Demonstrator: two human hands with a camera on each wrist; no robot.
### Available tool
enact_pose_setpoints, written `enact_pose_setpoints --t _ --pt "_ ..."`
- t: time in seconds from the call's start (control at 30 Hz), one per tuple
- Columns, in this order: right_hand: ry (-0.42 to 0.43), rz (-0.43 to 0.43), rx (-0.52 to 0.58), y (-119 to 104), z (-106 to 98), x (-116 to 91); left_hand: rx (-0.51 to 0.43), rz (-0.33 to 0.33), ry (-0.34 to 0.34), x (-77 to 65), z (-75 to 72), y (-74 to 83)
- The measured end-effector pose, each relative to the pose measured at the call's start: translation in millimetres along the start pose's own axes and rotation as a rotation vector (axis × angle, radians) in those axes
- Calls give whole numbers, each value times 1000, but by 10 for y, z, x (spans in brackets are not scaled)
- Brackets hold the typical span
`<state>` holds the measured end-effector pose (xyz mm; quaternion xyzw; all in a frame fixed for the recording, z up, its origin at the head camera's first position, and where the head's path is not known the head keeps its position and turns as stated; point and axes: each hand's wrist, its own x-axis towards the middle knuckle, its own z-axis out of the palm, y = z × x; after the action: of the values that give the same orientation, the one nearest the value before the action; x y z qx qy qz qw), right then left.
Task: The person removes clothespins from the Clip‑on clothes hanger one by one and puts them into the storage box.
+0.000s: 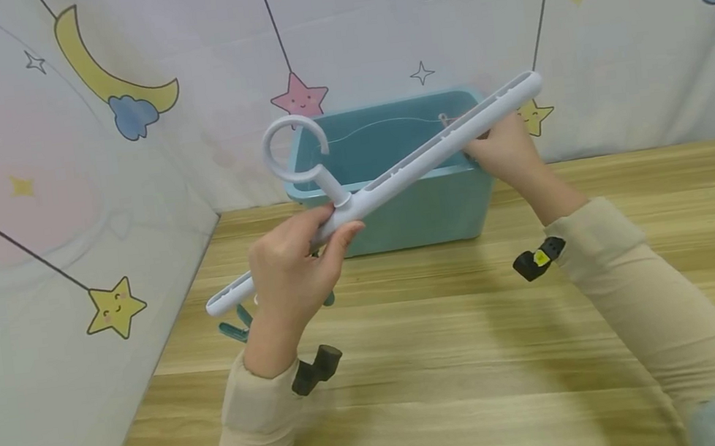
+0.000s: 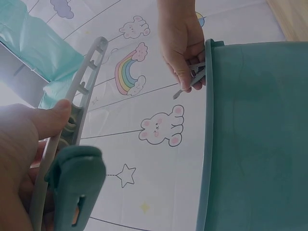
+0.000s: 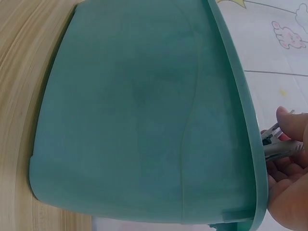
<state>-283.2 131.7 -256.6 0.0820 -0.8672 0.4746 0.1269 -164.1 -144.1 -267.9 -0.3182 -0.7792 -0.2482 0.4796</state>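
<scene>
My left hand (image 1: 292, 263) grips a white clothes-drying hanger (image 1: 429, 156) near its middle. The bar slants up to the right, and an open ring hook (image 1: 268, 148) stands out from it. Green clothespins (image 1: 235, 332) hang below its lower left end; one green clothespin (image 2: 79, 183) shows large beside the left hand in the left wrist view. My right hand (image 1: 511, 154) is behind the bar's upper end, at the teal bin's (image 1: 409, 213) right rim. Between its thumb and fingers it pinches a grey clothespin (image 3: 281, 149), partly hidden by the fingers.
The teal bin stands on the wood-grain table (image 1: 441, 375) near the back. A thin pale line (image 1: 379, 125) runs across its inner wall. A printed white cloth (image 1: 363, 38) hangs behind the table, and another printed panel (image 1: 23, 312) closes off the left side.
</scene>
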Motion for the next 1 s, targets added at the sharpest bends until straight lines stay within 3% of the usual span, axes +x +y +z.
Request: enact_pose_setpoints --t 0.37,0.63,0.8,1.0 --pt "-38 -51 -19 95 -19 5 -5 -9 -6 -6 8 5" --pt "-66 -42 -66 86 -23 16 1 8 -14 -22 31 -6" --pt "-148 17 -104 76 -66 -4 5 30 -58 -19 43 -13" --pt "-174 -10 -99 140 -167 -21 16 38 -91 -23 51 -23"
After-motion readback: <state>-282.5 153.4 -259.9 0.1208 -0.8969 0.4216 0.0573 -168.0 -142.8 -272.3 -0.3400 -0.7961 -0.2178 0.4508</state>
